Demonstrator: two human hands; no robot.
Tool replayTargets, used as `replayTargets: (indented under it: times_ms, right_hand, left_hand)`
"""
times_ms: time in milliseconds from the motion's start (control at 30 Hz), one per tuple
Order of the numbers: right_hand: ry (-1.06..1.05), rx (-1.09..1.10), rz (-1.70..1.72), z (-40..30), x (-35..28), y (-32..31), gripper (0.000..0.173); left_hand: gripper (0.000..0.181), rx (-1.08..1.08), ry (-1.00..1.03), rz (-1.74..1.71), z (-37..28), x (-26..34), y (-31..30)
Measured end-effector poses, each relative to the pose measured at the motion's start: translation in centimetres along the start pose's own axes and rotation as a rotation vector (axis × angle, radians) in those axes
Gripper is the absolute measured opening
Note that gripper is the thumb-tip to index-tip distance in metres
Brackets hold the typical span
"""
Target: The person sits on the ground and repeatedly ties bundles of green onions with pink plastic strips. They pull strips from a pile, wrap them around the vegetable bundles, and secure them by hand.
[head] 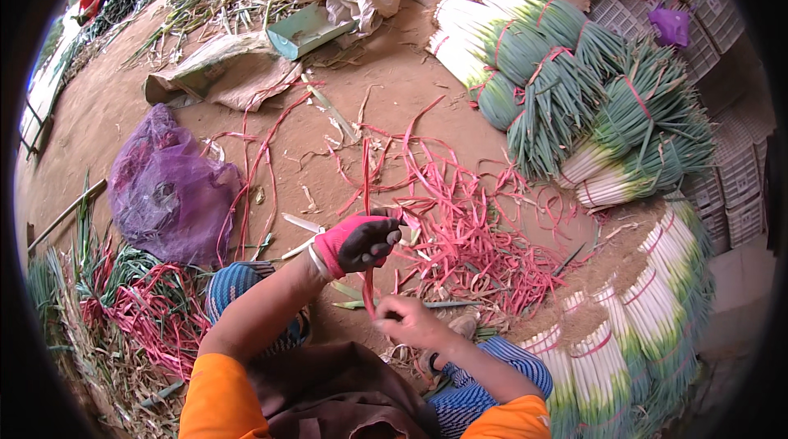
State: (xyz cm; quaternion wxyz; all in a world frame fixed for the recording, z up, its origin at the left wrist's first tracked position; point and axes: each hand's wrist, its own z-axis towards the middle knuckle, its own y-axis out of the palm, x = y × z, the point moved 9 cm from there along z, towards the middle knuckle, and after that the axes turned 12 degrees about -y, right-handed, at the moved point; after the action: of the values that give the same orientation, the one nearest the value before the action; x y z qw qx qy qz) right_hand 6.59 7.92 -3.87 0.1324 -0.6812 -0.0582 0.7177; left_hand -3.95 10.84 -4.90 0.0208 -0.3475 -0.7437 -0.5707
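My left hand [360, 243], in a pink glove with a dark palm, is closed on red plastic ties [367, 177] that stick up above it and hang down below. Just below and to the right, my bare right hand [409, 321] has its fingers bent at the lower end of these ties. How firmly it grips them is hard to tell. Beyond both hands a tangled heap of loose red ties [455, 211] lies on the brown ground, mixed with leaf scraps.
Tied bundles of green onions [535, 51] lie at the upper right, more bundles [655, 297] at the lower right. A purple mesh bag [175, 193] sits at the left, above leaf waste [92, 328]. Farther off are a green tray [311, 30], sacks [231, 66] and plastic crates [683, 2].
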Motion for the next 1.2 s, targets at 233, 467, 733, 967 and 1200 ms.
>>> replayTargets:
  times_ms: [233,467,733,967,1200]
  right_hand:
    - [0.193,0.57,0.581,-4.4,0.6,-9.0,0.044]
    - [-0.066,0.722,0.537,-2.2,-1.1,-11.0,0.023]
    - [-0.044,0.64,0.501,-1.7,-2.6,-11.1,0.02]
    - [0.093,0.316,0.348,-0.1,-1.7,-7.8,0.025]
    - [0.22,0.258,0.324,-0.2,-0.4,-6.3,0.023]
  left_hand:
    - [0.014,0.091,0.059,0.329,-0.6,-1.2,4.3]
    - [0.024,0.172,-0.127,0.47,0.9,-4.4,4.8]
    - [0.036,0.165,-0.134,0.311,1.8,-4.4,3.7]
    - [0.045,0.174,-0.112,0.386,2.0,-3.4,2.3]
    - [0.031,-0.332,0.223,-0.295,1.6,1.0,5.1]
